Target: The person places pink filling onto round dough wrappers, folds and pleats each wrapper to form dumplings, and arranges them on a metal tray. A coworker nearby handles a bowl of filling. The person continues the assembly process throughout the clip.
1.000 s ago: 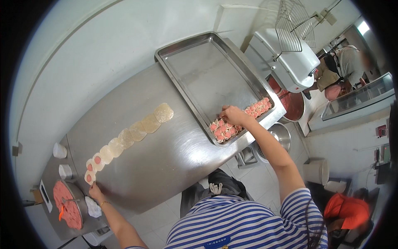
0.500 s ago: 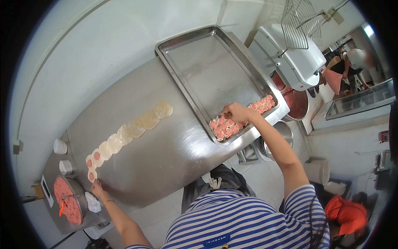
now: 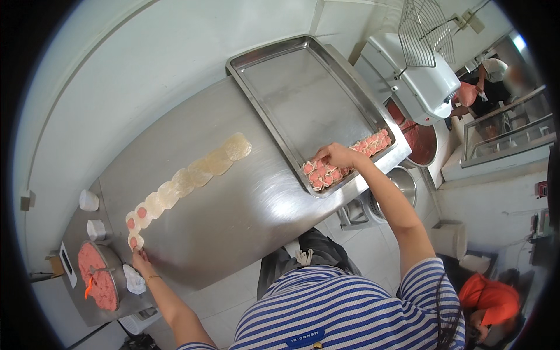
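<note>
Thin round dough wrappers lie overlapped in a long row on the steel table. Those at the near-left end carry dabs of pink meat filling. My left hand is closed with its fingertips on the near edge of the last filled wrapper. Over the steel tray at the right, my right hand points its fingers down, pinched at the edge of a cluster of open-topped pink dumplings. Its fingers partly hide the dumpling there.
A bowl of pink filling, with a spatula in it, stands at the near left beside a white cloth and white cups. A white mixer stands beyond the tray. A person in orange is at the lower right; another works far right.
My left fingers have moved in under the last filled wrapper, and its near edge now looks raised toward the filling. My right hand stays at the dumplings. The whole view has shifted slightly.
</note>
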`<action>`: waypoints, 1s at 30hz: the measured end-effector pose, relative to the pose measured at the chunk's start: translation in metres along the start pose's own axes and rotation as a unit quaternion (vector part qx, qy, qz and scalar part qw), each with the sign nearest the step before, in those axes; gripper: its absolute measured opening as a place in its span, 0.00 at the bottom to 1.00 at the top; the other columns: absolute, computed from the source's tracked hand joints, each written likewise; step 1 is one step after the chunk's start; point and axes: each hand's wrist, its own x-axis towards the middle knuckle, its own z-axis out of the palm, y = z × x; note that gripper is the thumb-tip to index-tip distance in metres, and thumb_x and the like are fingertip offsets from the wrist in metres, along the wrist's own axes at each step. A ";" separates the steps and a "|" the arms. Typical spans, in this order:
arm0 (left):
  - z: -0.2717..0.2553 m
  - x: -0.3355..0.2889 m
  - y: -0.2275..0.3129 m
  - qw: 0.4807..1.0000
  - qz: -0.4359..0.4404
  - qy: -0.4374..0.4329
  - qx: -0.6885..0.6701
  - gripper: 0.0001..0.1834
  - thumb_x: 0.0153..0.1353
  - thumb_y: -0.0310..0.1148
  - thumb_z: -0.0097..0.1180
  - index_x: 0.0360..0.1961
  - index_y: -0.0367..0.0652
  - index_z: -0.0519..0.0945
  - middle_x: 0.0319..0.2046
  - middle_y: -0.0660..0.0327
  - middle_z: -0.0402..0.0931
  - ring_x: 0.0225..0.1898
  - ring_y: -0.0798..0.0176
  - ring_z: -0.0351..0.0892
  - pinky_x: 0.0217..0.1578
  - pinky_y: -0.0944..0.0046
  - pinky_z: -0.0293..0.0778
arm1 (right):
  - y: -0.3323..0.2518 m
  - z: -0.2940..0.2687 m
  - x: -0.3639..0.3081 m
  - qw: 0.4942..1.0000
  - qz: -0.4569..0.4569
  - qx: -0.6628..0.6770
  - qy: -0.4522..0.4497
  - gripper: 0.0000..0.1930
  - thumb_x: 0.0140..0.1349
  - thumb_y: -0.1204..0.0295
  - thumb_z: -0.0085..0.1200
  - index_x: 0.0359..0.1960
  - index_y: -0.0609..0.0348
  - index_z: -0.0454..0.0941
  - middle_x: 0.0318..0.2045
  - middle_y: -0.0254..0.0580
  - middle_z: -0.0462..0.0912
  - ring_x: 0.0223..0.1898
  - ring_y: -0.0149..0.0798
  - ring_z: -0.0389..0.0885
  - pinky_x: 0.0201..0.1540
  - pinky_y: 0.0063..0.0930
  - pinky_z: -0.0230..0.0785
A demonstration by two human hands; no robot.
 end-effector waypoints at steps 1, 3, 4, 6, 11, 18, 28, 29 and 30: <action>0.000 0.002 0.000 1.000 -0.005 0.001 -0.001 0.14 0.58 0.30 0.59 0.43 0.34 0.78 0.38 0.60 0.78 0.38 0.66 0.78 0.36 0.73 0.74 | 0.001 0.001 0.002 1.000 0.006 0.001 -0.007 0.21 0.50 0.82 0.48 0.44 0.51 0.84 0.44 0.46 0.83 0.43 0.47 0.82 0.47 0.35 0.74; -0.001 0.006 0.000 1.000 -0.006 -0.007 -0.017 0.14 0.59 0.31 0.57 0.44 0.34 0.77 0.38 0.60 0.77 0.38 0.67 0.77 0.38 0.72 0.74 | 0.004 0.002 0.004 1.000 0.025 0.006 -0.016 0.21 0.50 0.82 0.47 0.44 0.51 0.84 0.43 0.46 0.84 0.43 0.47 0.82 0.48 0.34 0.74; -0.001 0.006 0.000 0.999 -0.002 -0.017 -0.033 0.15 0.60 0.32 0.55 0.46 0.34 0.76 0.39 0.60 0.77 0.38 0.66 0.77 0.39 0.72 0.74 | 0.001 0.001 0.006 0.999 0.037 0.008 -0.016 0.21 0.50 0.82 0.47 0.44 0.51 0.84 0.42 0.47 0.84 0.42 0.47 0.82 0.48 0.34 0.73; 0.000 0.004 -0.002 0.996 0.015 -0.044 -0.073 0.16 0.61 0.32 0.52 0.48 0.34 0.74 0.41 0.60 0.76 0.40 0.65 0.77 0.42 0.70 0.74 | -0.004 0.000 0.005 0.997 0.069 0.030 0.014 0.21 0.50 0.82 0.48 0.45 0.53 0.83 0.43 0.47 0.83 0.43 0.47 0.82 0.48 0.34 0.73; 0.008 0.000 -0.002 0.969 0.015 -0.075 -0.234 0.19 0.63 0.29 0.42 0.53 0.31 0.69 0.50 0.53 0.73 0.50 0.57 0.76 0.52 0.61 0.75 | -0.012 -0.006 -0.004 0.991 0.133 0.017 0.018 0.20 0.50 0.78 0.50 0.48 0.56 0.81 0.42 0.50 0.84 0.45 0.52 0.81 0.50 0.35 0.72; 0.015 -0.065 0.009 0.927 0.024 -0.247 -0.282 0.24 0.64 0.31 0.39 0.60 0.27 0.62 0.59 0.46 0.67 0.61 0.49 0.68 0.61 0.53 0.68 | -0.051 0.003 -0.001 0.966 0.057 -0.037 0.249 0.20 0.54 0.76 0.50 0.50 0.61 0.78 0.45 0.49 0.81 0.46 0.51 0.80 0.49 0.37 0.71; 0.090 -0.324 -0.020 0.799 -0.172 -0.537 -0.207 0.22 0.68 0.32 0.36 0.61 0.36 0.64 0.57 0.55 0.70 0.58 0.59 0.72 0.58 0.59 0.70 | -0.224 0.146 0.025 0.763 0.031 0.639 0.088 0.15 0.69 0.67 0.49 0.52 0.62 0.76 0.43 0.36 0.82 0.42 0.28 0.79 0.48 0.25 0.73; 0.092 -0.338 -0.029 0.798 -0.171 -0.549 -0.180 0.21 0.68 0.32 0.36 0.60 0.36 0.64 0.57 0.55 0.70 0.58 0.59 0.72 0.58 0.59 0.70 | -0.227 0.156 0.024 0.745 0.039 0.660 0.087 0.15 0.68 0.66 0.49 0.51 0.62 0.76 0.43 0.36 0.81 0.42 0.27 0.79 0.47 0.24 0.73; 0.094 -0.349 -0.037 0.796 -0.169 -0.560 -0.153 0.21 0.68 0.31 0.36 0.59 0.36 0.64 0.56 0.55 0.70 0.57 0.60 0.72 0.57 0.59 0.70 | -0.228 0.164 0.022 0.726 0.047 0.681 0.086 0.16 0.68 0.66 0.50 0.51 0.63 0.76 0.43 0.35 0.81 0.43 0.27 0.79 0.46 0.23 0.73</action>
